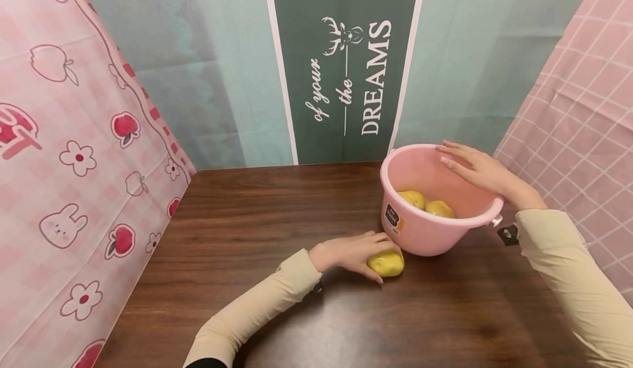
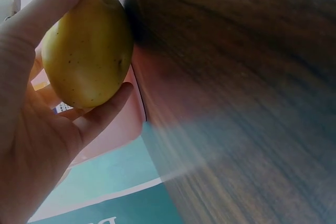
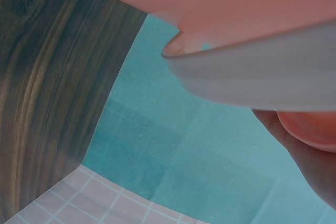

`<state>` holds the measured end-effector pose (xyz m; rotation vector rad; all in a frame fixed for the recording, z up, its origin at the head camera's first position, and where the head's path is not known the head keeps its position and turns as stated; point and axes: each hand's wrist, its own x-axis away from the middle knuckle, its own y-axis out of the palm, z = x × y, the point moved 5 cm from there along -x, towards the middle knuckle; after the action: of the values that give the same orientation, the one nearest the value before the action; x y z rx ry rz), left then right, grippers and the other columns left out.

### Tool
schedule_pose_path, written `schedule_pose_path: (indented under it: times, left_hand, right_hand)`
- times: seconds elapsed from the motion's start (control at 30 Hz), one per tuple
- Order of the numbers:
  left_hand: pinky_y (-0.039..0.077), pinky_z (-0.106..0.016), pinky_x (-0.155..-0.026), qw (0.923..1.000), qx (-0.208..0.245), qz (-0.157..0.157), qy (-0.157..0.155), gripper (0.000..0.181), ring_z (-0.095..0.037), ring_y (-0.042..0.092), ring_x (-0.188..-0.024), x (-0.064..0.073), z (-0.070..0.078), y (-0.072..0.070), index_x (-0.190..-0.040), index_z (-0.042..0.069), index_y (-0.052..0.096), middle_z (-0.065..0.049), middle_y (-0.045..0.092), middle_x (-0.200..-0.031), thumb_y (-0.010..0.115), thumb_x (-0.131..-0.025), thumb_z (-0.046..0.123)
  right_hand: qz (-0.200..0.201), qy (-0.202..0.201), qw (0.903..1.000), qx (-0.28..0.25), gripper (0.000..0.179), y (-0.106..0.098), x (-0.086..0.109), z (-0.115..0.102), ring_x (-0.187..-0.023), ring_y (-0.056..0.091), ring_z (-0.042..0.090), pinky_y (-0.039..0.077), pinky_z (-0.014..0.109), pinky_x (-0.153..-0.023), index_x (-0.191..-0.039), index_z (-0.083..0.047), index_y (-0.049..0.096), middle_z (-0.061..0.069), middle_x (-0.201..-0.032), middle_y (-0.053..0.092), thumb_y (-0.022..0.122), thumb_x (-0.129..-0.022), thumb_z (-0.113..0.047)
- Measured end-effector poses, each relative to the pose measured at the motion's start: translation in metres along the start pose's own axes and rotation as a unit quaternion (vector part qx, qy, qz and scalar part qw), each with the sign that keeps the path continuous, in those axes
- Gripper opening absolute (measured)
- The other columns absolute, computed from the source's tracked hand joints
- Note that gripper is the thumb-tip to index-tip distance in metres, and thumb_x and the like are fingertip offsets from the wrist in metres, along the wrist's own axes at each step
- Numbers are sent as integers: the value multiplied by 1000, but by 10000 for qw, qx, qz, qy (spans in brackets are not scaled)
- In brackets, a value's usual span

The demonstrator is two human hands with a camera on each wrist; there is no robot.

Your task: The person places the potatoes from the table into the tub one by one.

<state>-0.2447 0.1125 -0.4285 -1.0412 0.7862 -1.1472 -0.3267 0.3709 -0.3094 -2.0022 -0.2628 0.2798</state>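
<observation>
My left hand grips a yellow potato low over the table, close to the front left of the pink bucket. In the left wrist view the thumb and fingers curl round the smooth, speckled potato. Two more potatoes, one at the left and another beside it, show on the inside of the bucket. My right hand rests over the bucket's far right rim with fairly straight fingers. From the right wrist, the pale rim covers much of that hand.
The dark wood table lies under everything. A green and teal cloth with white lettering hangs behind it. Pink printed cloth stands at the left and pink checked cloth at the right. The bucket has a white handle joint.
</observation>
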Motion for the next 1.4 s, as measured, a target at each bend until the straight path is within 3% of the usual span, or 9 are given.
schedule_pose_path:
  times: [0.97,1.4]
  left_hand:
    - [31,-17,-93,9998,-99,3,162,60,-8,41,-103,-2,-1,0,-130,23,42,6,43,-124,69,-78,40]
    - [29,-15,-92,9996,-49,219,181,59,-6,40,-103,3,0,-8,-129,23,44,6,43,-123,70,-78,38]
  right_hand:
    - [23,4,10000,-53,51,0,1,-1,-135,21,44,16,66,-100,-142,-19,40,15,-151,25,46,-96,-39]
    - [74,-58,9999,-55,50,0,1,-2,-135,22,44,17,65,-101,-141,-16,41,16,-150,26,46,-96,-38]
